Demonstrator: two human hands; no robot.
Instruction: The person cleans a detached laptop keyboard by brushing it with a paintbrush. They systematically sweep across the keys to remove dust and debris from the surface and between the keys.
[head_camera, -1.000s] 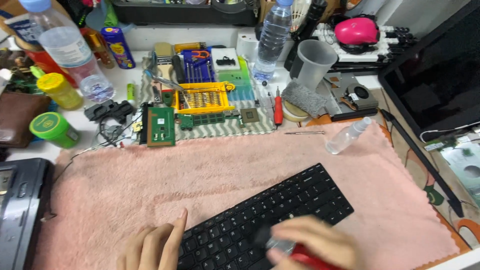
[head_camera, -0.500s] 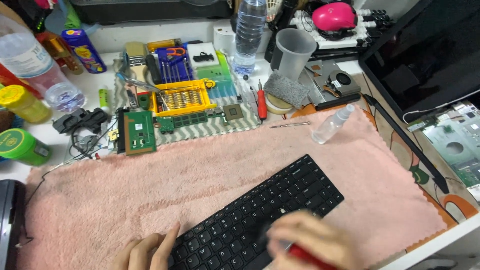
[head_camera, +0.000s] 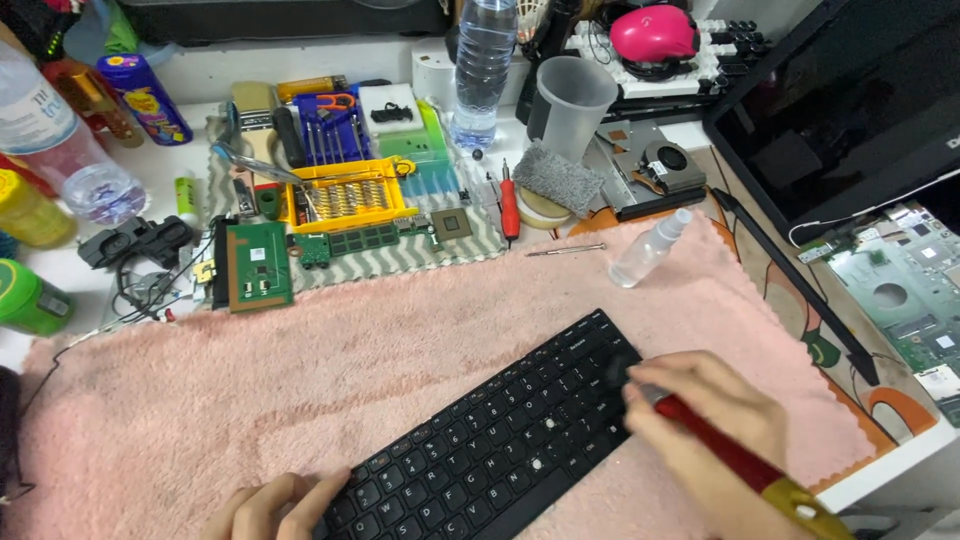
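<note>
The keyboard (head_camera: 500, 440) lay slantwise on the pink towel (head_camera: 300, 380), its near end running off the bottom of the view. The right hand (head_camera: 710, 420) had its fingers closed around a red-handled brush (head_camera: 700, 430) whose dark bristles touched the keys at the far right corner. The left hand (head_camera: 275, 505) rested at the near left corner with its fingers loosely together, pressing rather than gripping. To do the brushing well, it seemed best to keep that left hand bearing down so the board could not slide on the nap, and to sweep in short strokes along the rows, working dust toward one edge. Counted: one keyboard, one brush, one towel. Beyond it stood two clear water bottles (head_camera: 485, 60) and (head_camera: 60, 140), one small spray bottle (head_camera: 650, 250), one grey cup (head_camera: 570, 105), one yellow bit tray (head_camera: 345, 195) and one red screwdriver (head_camera: 509, 205).
</note>
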